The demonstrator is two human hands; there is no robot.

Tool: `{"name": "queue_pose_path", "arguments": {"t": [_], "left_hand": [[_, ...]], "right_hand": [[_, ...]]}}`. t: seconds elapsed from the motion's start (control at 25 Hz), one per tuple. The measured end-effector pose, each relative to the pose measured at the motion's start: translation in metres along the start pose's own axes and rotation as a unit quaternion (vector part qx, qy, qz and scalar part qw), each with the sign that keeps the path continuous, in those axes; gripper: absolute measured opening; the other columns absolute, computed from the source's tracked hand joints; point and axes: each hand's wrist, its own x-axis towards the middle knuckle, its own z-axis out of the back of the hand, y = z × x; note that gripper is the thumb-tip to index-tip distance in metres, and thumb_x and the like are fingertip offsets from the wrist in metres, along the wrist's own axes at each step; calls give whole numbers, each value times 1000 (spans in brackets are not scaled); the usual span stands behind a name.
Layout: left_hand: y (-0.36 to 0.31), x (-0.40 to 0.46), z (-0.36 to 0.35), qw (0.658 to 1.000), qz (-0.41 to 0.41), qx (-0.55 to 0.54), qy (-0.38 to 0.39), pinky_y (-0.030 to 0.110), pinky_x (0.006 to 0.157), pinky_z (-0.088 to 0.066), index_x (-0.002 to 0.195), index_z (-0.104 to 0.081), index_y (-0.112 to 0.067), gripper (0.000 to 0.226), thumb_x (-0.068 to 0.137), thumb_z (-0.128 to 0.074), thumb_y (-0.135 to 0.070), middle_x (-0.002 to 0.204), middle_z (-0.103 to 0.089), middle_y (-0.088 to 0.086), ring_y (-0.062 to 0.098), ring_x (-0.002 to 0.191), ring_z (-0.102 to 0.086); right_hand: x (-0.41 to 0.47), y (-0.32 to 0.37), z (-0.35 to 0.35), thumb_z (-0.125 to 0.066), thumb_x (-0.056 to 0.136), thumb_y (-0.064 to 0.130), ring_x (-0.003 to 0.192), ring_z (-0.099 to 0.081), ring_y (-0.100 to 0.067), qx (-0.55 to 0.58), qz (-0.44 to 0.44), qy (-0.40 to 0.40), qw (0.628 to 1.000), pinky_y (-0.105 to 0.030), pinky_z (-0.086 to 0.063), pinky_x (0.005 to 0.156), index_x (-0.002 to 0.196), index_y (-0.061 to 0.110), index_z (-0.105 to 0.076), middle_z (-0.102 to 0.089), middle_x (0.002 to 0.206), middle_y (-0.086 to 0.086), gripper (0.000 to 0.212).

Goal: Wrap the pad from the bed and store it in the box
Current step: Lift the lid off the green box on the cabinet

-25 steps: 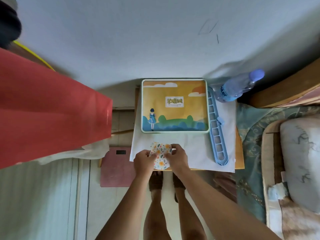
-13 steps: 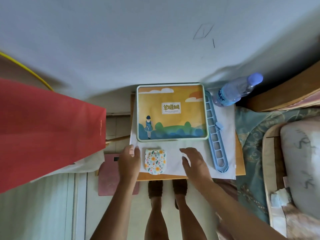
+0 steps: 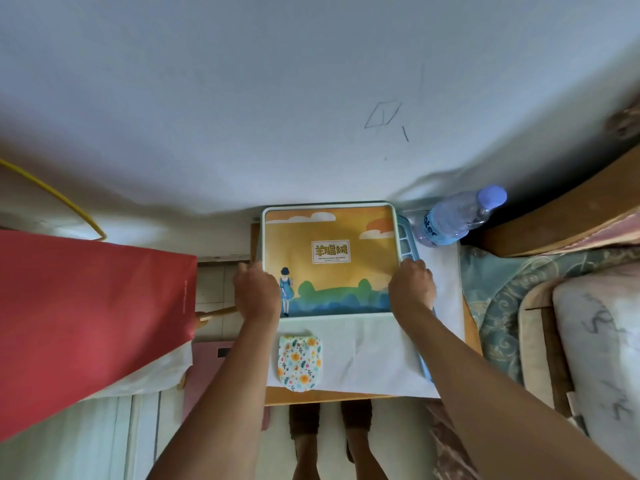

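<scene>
The wrapped pad (image 3: 299, 362), a small folded bundle in white cloth with orange flowers, lies on the white paper (image 3: 367, 355) near the table's front edge. Behind it sits the flat box (image 3: 329, 251) with a pale green rim and an orange lid picturing a girl in blue; the lid is on. My left hand (image 3: 258, 292) grips the box's left side near its front corner. My right hand (image 3: 412, 289) grips its right side. Neither hand touches the pad.
A blue plastic grid rack (image 3: 408, 247) lies along the box's right side, partly under my right arm. A clear water bottle with a blue cap (image 3: 457, 216) lies at the back right. A red paper bag (image 3: 90, 317) stands to the left, the bed (image 3: 595, 341) to the right.
Both hands let go of the wrapped pad, leaving it on the paper, then moved forward and took hold of the box's left and right sides.
</scene>
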Motion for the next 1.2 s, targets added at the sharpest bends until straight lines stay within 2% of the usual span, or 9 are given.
{"name": "queue_pose_path", "arguments": {"t": [0.08, 0.2, 0.36, 0.6, 0.8, 0.92, 1.04, 1.12, 1.2], "left_hand": [[0, 3, -1, 1000, 11, -2, 0, 37, 70, -47, 105, -66, -2, 24, 92, -49, -11, 108, -61, 21, 34, 98, -57], [-2, 4, 0, 998, 52, -14, 13, 37, 73, -47, 107, -68, -9, 26, 88, -57, -23, 110, -62, 17, 32, 100, -58], [-4, -3, 2, 998, 53, 7, 20, 37, 74, -43, 119, -63, -11, 58, 75, -71, -48, 119, -59, 16, 32, 112, -54], [-6, -2, 3, 998, 44, 18, 33, 36, 69, -43, 104, -67, -8, 58, 68, -73, -54, 113, -60, 17, 33, 107, -55], [0, 0, 7, 993, 49, -70, 77, 41, 77, -54, 99, -69, -13, 57, 65, -74, -58, 111, -63, 13, 30, 105, -58], [4, 0, 11, 974, 52, -170, 139, 48, 96, -49, 106, -67, -13, 61, 63, -77, -56, 119, -61, 14, 30, 115, -55], [6, -1, 20, 951, 80, -209, 212, 50, 109, -39, 129, -53, -14, 86, 60, -76, -60, 138, -50, 12, 32, 129, -46], [10, -1, 25, 937, 77, -254, 226, 38, 100, -47, 129, -53, -14, 79, 64, -77, -52, 137, -53, 7, 26, 124, -52], [12, -3, 29, 916, 62, -315, 240, 21, 78, -54, 124, -58, -15, 63, 70, -78, -41, 125, -64, 7, 19, 107, -63]], "right_hand": [[0, 4, -2, -47, 89, -7, 112, -55, -33, -33, 9, 7, 999, -40, -50, 90, 119, -5, -52, -56, 121, -21, 31], [-2, 9, -2, -49, 89, -8, 112, -55, -34, -41, -2, 12, 999, -40, -51, 90, 120, -7, -51, -56, 122, -23, 31], [-5, 13, 0, -52, 88, -7, 113, -54, -35, -42, -12, 10, 999, -41, -51, 90, 121, -8, -49, -55, 122, -24, 33], [-11, 17, 13, -52, 88, -3, 114, -52, -36, -38, -20, -2, 999, -40, -51, 89, 122, -8, -47, -54, 124, -25, 34], [-36, 17, 43, -43, 91, 3, 110, -48, -37, 86, -20, -60, 994, -40, -41, 90, 117, -7, -50, -53, 120, -25, 28], [-56, 16, 67, -53, 88, 12, 102, -53, -35, 283, -45, -24, 958, -36, -44, 77, 122, 3, -50, -55, 118, -22, 36], [-74, 10, 95, -64, 84, 11, 86, -62, -24, 442, -31, 122, 888, -25, -44, 57, 130, 21, -42, -60, 113, -12, 52], [-83, 10, 110, -64, 84, 3, 89, -67, -26, 499, -9, 205, 842, -27, -51, 57, 125, 34, -41, -65, 111, -14, 55], [-86, 12, 117, -61, 85, -3, 90, -70, -29, 524, 22, 261, 810, -32, -57, 57, 119, 43, -43, -68, 108, -14, 60]]}}
